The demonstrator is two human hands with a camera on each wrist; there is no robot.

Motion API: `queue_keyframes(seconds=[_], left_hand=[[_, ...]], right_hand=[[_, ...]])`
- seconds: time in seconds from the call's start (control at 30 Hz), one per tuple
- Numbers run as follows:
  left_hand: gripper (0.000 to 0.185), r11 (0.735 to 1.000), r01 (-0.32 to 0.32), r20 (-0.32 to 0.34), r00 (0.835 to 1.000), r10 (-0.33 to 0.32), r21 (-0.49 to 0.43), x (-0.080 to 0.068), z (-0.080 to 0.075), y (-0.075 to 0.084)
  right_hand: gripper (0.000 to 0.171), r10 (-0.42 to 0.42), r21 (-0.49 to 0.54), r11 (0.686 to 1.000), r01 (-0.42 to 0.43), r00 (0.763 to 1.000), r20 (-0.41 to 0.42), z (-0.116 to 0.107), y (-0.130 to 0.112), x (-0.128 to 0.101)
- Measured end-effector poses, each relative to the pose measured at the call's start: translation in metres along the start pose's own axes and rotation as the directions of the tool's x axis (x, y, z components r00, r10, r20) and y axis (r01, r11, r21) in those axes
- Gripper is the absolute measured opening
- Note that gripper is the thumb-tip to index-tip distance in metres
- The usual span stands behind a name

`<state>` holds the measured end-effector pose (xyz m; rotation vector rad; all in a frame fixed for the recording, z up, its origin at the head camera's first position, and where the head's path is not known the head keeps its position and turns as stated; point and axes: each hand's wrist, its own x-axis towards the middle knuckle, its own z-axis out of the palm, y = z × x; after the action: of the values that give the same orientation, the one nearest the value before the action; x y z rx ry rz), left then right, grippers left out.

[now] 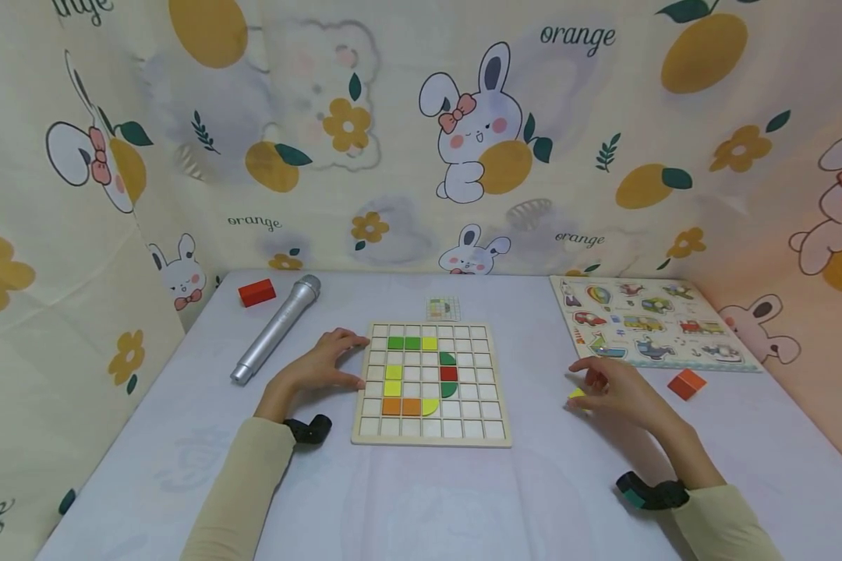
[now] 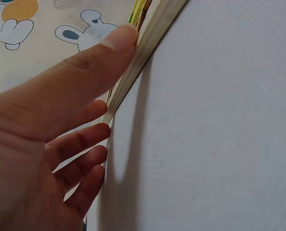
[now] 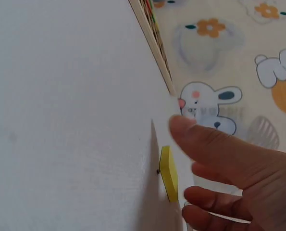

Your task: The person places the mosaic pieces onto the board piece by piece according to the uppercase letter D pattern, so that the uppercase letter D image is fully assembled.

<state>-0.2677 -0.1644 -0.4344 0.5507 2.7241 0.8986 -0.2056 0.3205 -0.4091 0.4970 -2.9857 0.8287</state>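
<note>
My left hand (image 1: 320,365) resting open-fingered against the grid board (image 1: 432,382) edge mid-desk, my right hand (image 1: 613,391) right of it, fingers loosely spread, touching a yellow tile (image 3: 168,173) lying on the desk (image 1: 463,499)

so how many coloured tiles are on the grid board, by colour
On the grid board:
green tiles: 4 (2 square, 2 rounded)
yellow tiles: 4 (3 square, 1 rounded)
orange tiles: 2
red tile: 1
Total: 11
One more yellow piece lies off the board by the right hand.
</note>
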Motion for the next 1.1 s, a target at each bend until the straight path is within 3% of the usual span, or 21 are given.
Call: queue_keyframes(seconds=[0.3, 0.57, 0.73, 0.93, 1.1], left_hand=[[0.078, 1.000, -0.021, -0.002, 1.000, 0.021, -0.003, -0.004, -0.005, 0.004], [0.078, 1.000, -0.014, 0.001, 1.000, 0.014, 0.002, -0.003, -0.005, 0.003], [0.078, 1.000, -0.017, 0.002, 1.000, 0.018, -0.013, -0.003, -0.004, 0.004], [0.079, 1.000, -0.006, 0.003, 1.000, 0.006, -0.011, -0.003, -0.004, 0.004], [0.078, 1.000, 0.004, 0.009, 1.000, -0.003, -0.014, -0.002, -0.002, 0.003]], right_hand=[[0.037, -0.030, -0.039, 0.999, 0.032, 0.998, 0.051, 0.001, 0.003, 0.000], [0.025, -0.014, -0.015, 1.000, 0.015, 0.997, 0.072, 0.001, 0.001, 0.003], [0.023, -0.012, -0.024, 1.000, 0.013, 0.999, 0.036, 0.002, -0.007, 0.007], [0.025, -0.168, 0.018, 0.986, 0.168, 0.985, -0.032, 0.011, -0.023, 0.023], [0.028, -0.287, 0.103, 0.953, 0.286, 0.958, -0.004, 0.024, -0.045, 0.043]])
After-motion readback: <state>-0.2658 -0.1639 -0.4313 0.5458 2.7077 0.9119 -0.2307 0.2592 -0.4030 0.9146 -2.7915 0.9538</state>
